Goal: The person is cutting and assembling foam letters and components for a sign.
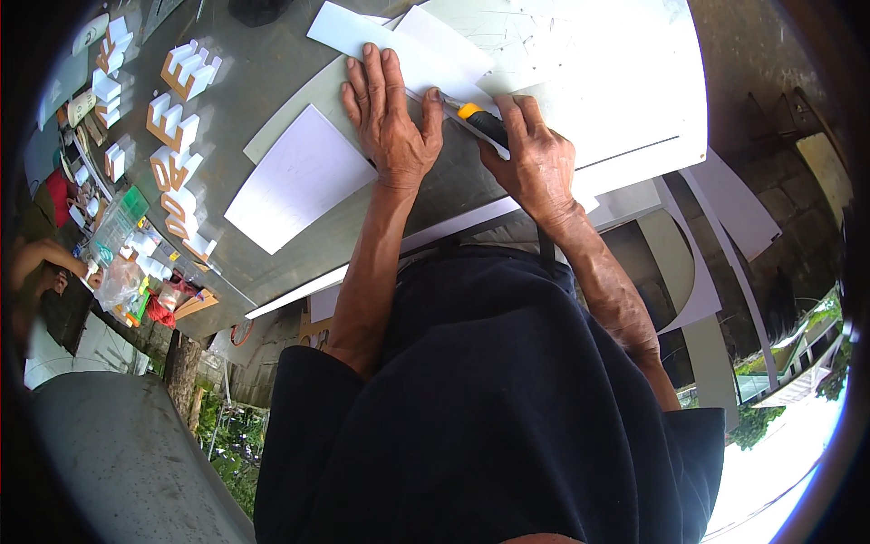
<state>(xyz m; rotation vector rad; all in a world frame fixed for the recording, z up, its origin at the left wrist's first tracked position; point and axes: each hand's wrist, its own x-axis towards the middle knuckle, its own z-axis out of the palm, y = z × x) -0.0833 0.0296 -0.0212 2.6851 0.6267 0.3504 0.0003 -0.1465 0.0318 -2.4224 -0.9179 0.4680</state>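
My left hand [395, 136] lies flat with its fingers stretched out, pressing on a white strip [349, 32] of sheet material. In my right hand [542, 168] is a utility knife [484, 122] with a black and yellow handle. Its blade end points left, close to my left thumb and the edge of the strip. Under the strip are other white pieces and a large white board [634, 100]. The blade's exact contact with the sheet is too small to make out. A loose white tapered panel [294, 186] rests left of my left wrist.
Several white letters with brown edges [172, 122] stand on the dark table [245, 104] at the left. Beyond them are bags and bottles beside another person's arm [41, 258]. Cut white panels [666, 249] lean below the table's right side.
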